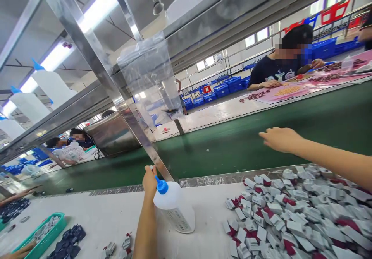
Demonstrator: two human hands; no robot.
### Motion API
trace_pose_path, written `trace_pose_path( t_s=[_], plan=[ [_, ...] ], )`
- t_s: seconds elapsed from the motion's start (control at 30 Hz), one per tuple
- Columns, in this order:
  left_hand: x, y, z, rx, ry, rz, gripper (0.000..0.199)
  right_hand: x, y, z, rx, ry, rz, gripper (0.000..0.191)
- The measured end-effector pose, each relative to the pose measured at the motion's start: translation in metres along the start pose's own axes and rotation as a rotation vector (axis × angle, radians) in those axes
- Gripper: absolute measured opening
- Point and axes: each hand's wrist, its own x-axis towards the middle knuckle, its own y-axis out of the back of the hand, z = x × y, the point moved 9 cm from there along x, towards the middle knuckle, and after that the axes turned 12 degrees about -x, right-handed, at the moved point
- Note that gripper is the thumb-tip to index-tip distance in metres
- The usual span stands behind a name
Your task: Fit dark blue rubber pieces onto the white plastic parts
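Observation:
My left hand (149, 181) is raised at the near edge of the green conveyor belt, beside a metal post (139, 135). Its fingers are pinched around something small and pale that I cannot make out. Right behind that forearm stands a white squeeze bottle (177, 208) with a blue nozzle cap. Over the belt (221, 150) reaches my right hand (280, 139), palm down, its fingers bunched together; whatever they hold, if anything, is hidden. Below my right arm lies a large heap of small light-grey plastic parts (290, 216), with dark red pieces among them.
A few grey parts (109, 249) lie left of my forearm. Further left are a green basket (59, 222) and dark blue pieces (68, 241), with another person's hand (24, 249) at the basket. Across the belt, a co-worker (279, 65) sits at a pink work surface. A plastic bag (151, 77) hangs from the frame.

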Motion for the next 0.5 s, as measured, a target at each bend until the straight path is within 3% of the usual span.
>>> trace_pose_path(
  t_s=[0.07, 0.13, 0.23, 0.3, 0.33, 0.4, 0.43, 0.5],
  plan=[
    [0.008, 0.026, 0.000, -0.014, 0.046, 0.157, 0.023, -0.017, -0.012, 0.039, -0.009, -0.072, -0.024, 0.017],
    [0.013, 0.056, 0.007, -0.077, 0.067, 0.346, 0.028, -0.031, -0.026, 0.057, 0.019, -0.093, -0.040, 0.013],
    [0.007, 0.091, 0.039, -0.225, 0.028, 0.585, 0.023, -0.038, -0.039, 0.056, 0.098, -0.074, -0.017, 0.013],
    [-0.010, 0.100, 0.073, -0.309, -0.051, 0.649, 0.017, -0.035, -0.040, 0.051, 0.156, -0.050, 0.008, 0.012],
    [-0.021, 0.097, 0.092, -0.345, -0.100, 0.640, 0.016, -0.033, -0.038, 0.049, 0.185, -0.034, 0.020, 0.011],
    [-0.051, 0.069, 0.125, -0.409, -0.164, 0.513, 0.025, -0.029, -0.029, 0.045, 0.241, 0.008, 0.047, 0.012],
    [-0.067, 0.044, 0.136, -0.442, -0.157, 0.387, 0.034, -0.030, -0.024, 0.044, 0.266, 0.030, 0.062, 0.012],
    [-0.106, -0.029, 0.137, -0.461, -0.015, 0.042, 0.050, -0.036, -0.011, 0.039, 0.306, 0.072, 0.081, 0.014]
  ],
)
